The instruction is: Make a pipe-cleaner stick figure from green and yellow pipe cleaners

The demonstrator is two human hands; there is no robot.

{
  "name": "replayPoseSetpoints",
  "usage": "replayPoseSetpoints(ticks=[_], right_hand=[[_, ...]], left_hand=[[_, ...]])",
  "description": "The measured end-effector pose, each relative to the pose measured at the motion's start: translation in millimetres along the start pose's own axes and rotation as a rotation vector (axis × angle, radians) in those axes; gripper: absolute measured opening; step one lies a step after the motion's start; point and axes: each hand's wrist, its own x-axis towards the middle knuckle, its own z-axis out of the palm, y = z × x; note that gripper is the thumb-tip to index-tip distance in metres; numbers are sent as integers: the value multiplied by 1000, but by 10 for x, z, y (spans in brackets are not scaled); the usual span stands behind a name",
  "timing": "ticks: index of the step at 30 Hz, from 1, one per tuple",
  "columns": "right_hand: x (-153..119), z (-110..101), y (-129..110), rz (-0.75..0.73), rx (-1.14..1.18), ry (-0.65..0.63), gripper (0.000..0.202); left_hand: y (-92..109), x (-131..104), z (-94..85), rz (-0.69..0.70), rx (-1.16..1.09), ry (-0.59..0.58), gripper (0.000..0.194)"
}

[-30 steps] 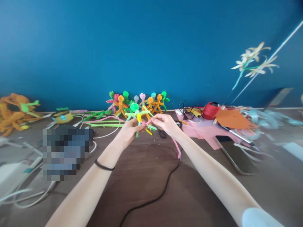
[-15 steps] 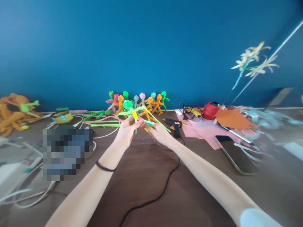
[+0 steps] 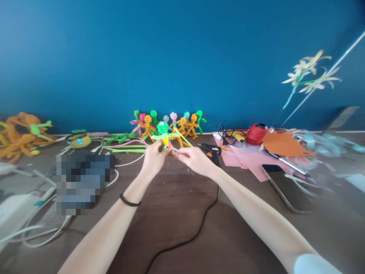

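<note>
A green pipe-cleaner figure [image 3: 162, 128] with a round wrapped head, arms spread to the sides and a yellow piece on its front stands upright above the table. My left hand [image 3: 153, 158] is closed around its lower body, thumb and fingers pinching just below the yellow piece. From the right, my right hand [image 3: 195, 159] reaches in with its fingertips pinched together at the figure's lower end. The fingers partly hide that end. A light green strip [image 3: 183, 137] slants down from the figure's arm toward my right hand.
Several finished pipe-cleaner figures [image 3: 194, 121] line the wall behind. Loose green stems [image 3: 128, 150] lie left of my hands. On the right are a black glue gun [image 3: 212, 149], its cord [image 3: 196, 236], pink sheets [image 3: 258, 167], a red thread spool [image 3: 256, 134] and a phone [image 3: 285, 188].
The figure has turned more upright and faces me more. My right fingers have moved in beneath it and straightened. The camera view has shifted slightly.
</note>
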Motion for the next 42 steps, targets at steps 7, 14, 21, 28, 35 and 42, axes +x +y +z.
replayPoseSetpoints(ticks=[7, 14, 21, 28, 35, 42], right_hand=[[49, -157, 75, 22, 63, 118, 31], [88, -144, 181, 46, 152, 120, 35], [84, 21, 186, 108, 214, 44, 38], [52, 106, 110, 76, 68, -20, 37], [-10, 91, 8, -25, 6, -105, 27], [-8, -94, -54, 18, -3, -9, 33]], left_hand=[[26, 31, -64, 3, -140, -194, 13], [74, -4, -37, -101, -448, -302, 19], [72, -21, 10, -153, -643, -238, 22], [13, -16, 53, -114, -652, -66, 18], [21, -22, 32, -19, -336, 1, 13], [28, -17, 18, 7, -142, 38, 8]])
